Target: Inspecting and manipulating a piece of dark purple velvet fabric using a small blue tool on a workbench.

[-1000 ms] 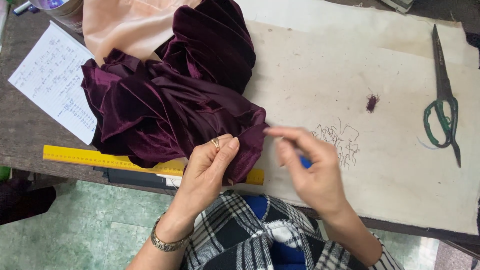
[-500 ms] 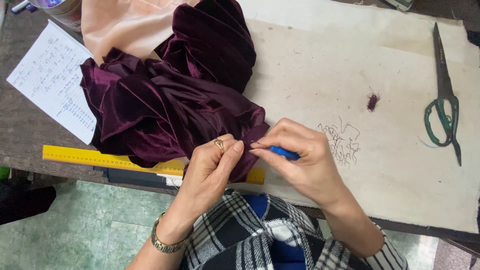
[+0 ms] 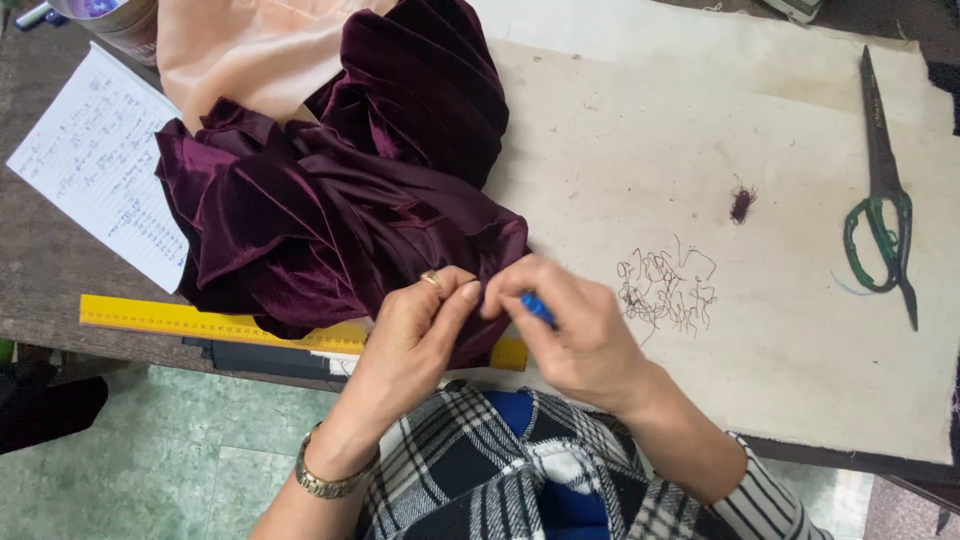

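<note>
Both hands pinch the burgundy velvet [image 3: 330,200] edge just above the yellow ruler [image 3: 200,322]: left hand [image 3: 415,335] grips cloth, right hand [image 3: 575,335] holds a blue tool [image 3: 537,308]. Soft, slippery, likely best held near its hem.

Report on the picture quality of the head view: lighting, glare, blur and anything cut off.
Head view: soft, even light with faint shadows; sheen streaks on the velvet folds, no harsh glare; the right hand is slightly motion-blurred around its small blue tool, the left hand sharper; the scissors are crisp; the tin is cropped at the top edge.
</note>
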